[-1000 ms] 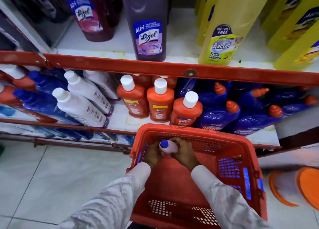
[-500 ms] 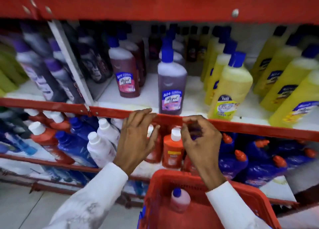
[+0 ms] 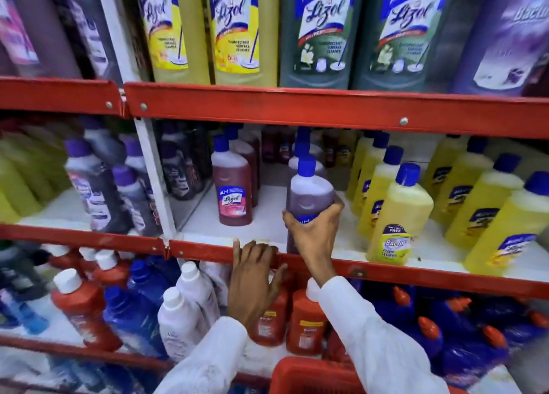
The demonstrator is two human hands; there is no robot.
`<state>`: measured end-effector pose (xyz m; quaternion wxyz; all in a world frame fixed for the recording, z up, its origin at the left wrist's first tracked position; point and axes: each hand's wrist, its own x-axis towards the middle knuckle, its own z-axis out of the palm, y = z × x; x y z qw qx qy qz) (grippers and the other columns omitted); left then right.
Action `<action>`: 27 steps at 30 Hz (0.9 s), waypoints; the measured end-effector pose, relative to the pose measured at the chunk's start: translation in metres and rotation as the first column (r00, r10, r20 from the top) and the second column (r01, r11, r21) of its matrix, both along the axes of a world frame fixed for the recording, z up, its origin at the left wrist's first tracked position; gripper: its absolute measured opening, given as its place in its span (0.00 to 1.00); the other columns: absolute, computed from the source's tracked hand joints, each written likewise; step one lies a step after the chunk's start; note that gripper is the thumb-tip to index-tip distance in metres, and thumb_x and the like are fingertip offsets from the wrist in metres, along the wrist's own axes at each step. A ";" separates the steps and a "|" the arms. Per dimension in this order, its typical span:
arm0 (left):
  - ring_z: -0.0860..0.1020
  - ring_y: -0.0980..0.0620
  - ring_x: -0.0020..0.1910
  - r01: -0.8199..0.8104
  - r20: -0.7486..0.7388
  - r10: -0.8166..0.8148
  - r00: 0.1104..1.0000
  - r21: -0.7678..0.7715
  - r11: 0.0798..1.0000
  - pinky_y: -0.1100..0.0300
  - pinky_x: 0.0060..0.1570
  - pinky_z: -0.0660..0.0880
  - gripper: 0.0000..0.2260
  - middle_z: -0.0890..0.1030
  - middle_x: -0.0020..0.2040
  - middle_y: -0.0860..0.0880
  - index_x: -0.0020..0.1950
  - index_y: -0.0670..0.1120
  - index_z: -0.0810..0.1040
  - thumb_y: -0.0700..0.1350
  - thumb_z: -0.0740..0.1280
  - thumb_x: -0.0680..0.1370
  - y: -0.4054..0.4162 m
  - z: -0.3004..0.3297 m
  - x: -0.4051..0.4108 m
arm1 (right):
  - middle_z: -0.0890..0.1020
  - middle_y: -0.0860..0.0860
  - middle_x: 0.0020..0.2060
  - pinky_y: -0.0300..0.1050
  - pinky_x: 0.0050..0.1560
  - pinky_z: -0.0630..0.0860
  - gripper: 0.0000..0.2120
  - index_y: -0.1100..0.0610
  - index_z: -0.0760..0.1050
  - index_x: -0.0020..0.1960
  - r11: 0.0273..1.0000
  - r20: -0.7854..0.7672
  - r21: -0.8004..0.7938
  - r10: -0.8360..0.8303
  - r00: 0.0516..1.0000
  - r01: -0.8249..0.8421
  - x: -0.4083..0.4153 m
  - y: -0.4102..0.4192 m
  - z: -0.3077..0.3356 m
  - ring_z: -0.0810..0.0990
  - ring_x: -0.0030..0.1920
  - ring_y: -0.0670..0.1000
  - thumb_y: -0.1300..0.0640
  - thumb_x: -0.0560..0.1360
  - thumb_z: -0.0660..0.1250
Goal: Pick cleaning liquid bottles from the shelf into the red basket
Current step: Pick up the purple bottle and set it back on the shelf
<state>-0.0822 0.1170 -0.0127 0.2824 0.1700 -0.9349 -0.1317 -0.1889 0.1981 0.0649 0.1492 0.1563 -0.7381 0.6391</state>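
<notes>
From my feed: shelf rails red, shelf boards white. Purple bottle, blue cap, in the right hand. Left of it, a maroon bottle, blue cap, red-and-blue label. Right of it, yellow bottles, blue caps. Below it, orange-red bottles with white caps, and the red basket. Sleeves white, faintly patterned.

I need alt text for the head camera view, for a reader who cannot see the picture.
The right hand grips a purple plastic bottle with a blue cap on the middle shelf, while the left hand rests open on that shelf's red metal front rail. Yellow blue-capped bottles stand to its right, and the red plastic basket's rim shows at the bottom edge.
</notes>
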 end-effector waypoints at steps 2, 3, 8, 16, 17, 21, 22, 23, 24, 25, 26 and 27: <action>0.73 0.48 0.63 0.012 -0.010 -0.012 1.000 0.031 0.999 0.41 0.77 0.50 0.15 0.79 0.57 0.51 0.60 0.53 0.75 0.57 0.61 0.77 -0.002 0.000 -0.001 | 0.75 0.58 0.62 0.41 0.54 0.74 0.45 0.61 0.61 0.68 0.999 0.013 -0.036 0.033 0.999 -0.032 -0.003 0.004 0.001 0.77 0.60 0.59 0.53 0.60 0.82; 0.73 0.48 0.62 0.019 -0.019 -0.018 1.000 0.049 0.999 0.42 0.77 0.50 0.15 0.79 0.56 0.51 0.60 0.53 0.75 0.57 0.62 0.77 -0.002 0.000 -0.002 | 0.76 0.58 0.61 0.40 0.51 0.74 0.45 0.61 0.62 0.68 0.998 0.018 -0.056 0.040 0.999 -0.039 -0.002 0.007 0.004 0.77 0.59 0.59 0.51 0.59 0.82; 0.74 0.51 0.60 0.047 -0.093 -0.037 0.995 0.105 0.993 0.41 0.76 0.52 0.11 0.81 0.55 0.53 0.58 0.54 0.77 0.55 0.65 0.77 -0.006 -0.002 -0.003 | 0.80 0.55 0.47 0.40 0.38 0.78 0.38 0.59 0.72 0.60 0.871 -0.039 -0.364 0.341 0.939 -0.331 -0.002 0.038 0.037 0.80 0.43 0.52 0.55 0.51 0.76; 0.77 0.50 0.58 0.070 -0.110 -0.056 0.992 0.124 0.990 0.42 0.76 0.52 0.16 0.83 0.54 0.53 0.55 0.54 0.80 0.55 0.58 0.74 -0.010 -0.010 -0.009 | 0.76 0.59 0.43 0.51 0.44 0.77 0.39 0.66 0.70 0.54 -0.111 -0.239 -0.733 0.966 0.100 -0.671 0.008 0.074 0.064 0.76 0.41 0.60 0.57 0.44 0.73; 0.77 0.50 0.59 0.071 -0.109 -0.058 0.992 0.121 0.990 0.42 0.76 0.52 0.17 0.83 0.55 0.53 0.56 0.53 0.80 0.55 0.57 0.74 -0.011 -0.011 -0.009 | 0.71 0.57 0.43 0.52 0.44 0.72 0.37 0.64 0.68 0.54 -0.166 -0.259 -0.736 0.965 0.046 -0.656 0.011 0.074 0.066 0.71 0.42 0.59 0.58 0.44 0.68; 0.77 0.49 0.61 0.071 -0.096 -0.061 0.994 0.104 0.992 0.42 0.76 0.52 0.18 0.83 0.57 0.52 0.58 0.53 0.80 0.55 0.57 0.74 -0.012 -0.011 -0.009 | 0.67 0.56 0.41 0.53 0.43 0.62 0.36 0.60 0.66 0.55 -0.215 -0.272 -0.730 0.962 -0.012 -0.649 0.020 0.081 0.073 0.63 0.41 0.57 0.56 0.46 0.65; 0.77 0.49 0.61 0.066 -0.086 -0.057 0.995 0.099 0.993 0.42 0.76 0.52 0.18 0.83 0.57 0.52 0.58 0.54 0.80 0.55 0.57 0.74 -0.012 -0.011 -0.008 | 0.69 0.57 0.42 0.53 0.44 0.64 0.37 0.61 0.67 0.56 -0.217 -0.278 -0.727 0.960 -0.010 -0.651 0.022 0.084 0.073 0.66 0.41 0.58 0.57 0.47 0.66; 0.76 0.49 0.61 0.059 -0.077 -0.052 0.996 0.090 0.994 0.42 0.76 0.53 0.18 0.83 0.58 0.53 0.57 0.54 0.80 0.56 0.57 0.74 -0.011 -0.010 -0.008 | 0.72 0.58 0.43 0.53 0.46 0.67 0.37 0.62 0.68 0.57 -0.185 -0.276 -0.726 0.961 0.034 -0.663 0.023 0.086 0.073 0.69 0.42 0.58 0.57 0.47 0.67; 0.77 0.49 0.60 0.051 -0.071 -0.046 0.996 0.076 0.996 0.41 0.75 0.54 0.18 0.83 0.57 0.52 0.57 0.54 0.80 0.56 0.57 0.75 -0.011 -0.010 -0.008 | 0.76 0.58 0.43 0.52 0.46 0.71 0.37 0.63 0.73 0.56 -0.061 -0.232 -0.720 0.960 0.157 -0.691 0.024 0.088 0.073 0.73 0.41 0.59 0.58 0.47 0.70; 0.77 0.48 0.59 0.042 -0.069 -0.038 0.997 0.059 0.997 0.41 0.75 0.56 0.18 0.83 0.57 0.51 0.57 0.54 0.80 0.56 0.57 0.75 -0.011 -0.009 -0.009 | 0.80 0.57 0.41 0.50 0.44 0.74 0.35 0.62 0.77 0.54 0.161 -0.144 -0.683 0.926 0.348 -0.712 0.027 0.090 0.075 0.77 0.39 0.57 0.59 0.46 0.72; 0.78 0.47 0.59 0.031 -0.066 -0.028 0.997 0.042 0.999 0.40 0.74 0.58 0.17 0.83 0.57 0.50 0.57 0.53 0.80 0.56 0.57 0.75 -0.011 -0.009 -0.009 | 0.81 0.54 0.39 0.48 0.41 0.76 0.33 0.59 0.79 0.51 0.432 -0.055 -0.599 0.818 0.573 -0.674 0.031 0.089 0.076 0.79 0.37 0.55 0.59 0.45 0.74; 0.78 0.47 0.58 0.019 -0.063 -0.017 0.998 0.033 0.999 0.40 0.73 0.59 0.17 0.83 0.57 0.50 0.57 0.53 0.80 0.56 0.58 0.75 -0.010 -0.009 -0.009 | 0.82 0.51 0.39 0.47 0.39 0.77 0.32 0.56 0.78 0.52 0.681 0.000 -0.466 0.638 0.770 -0.565 0.035 0.087 0.079 0.80 0.37 0.52 0.59 0.47 0.76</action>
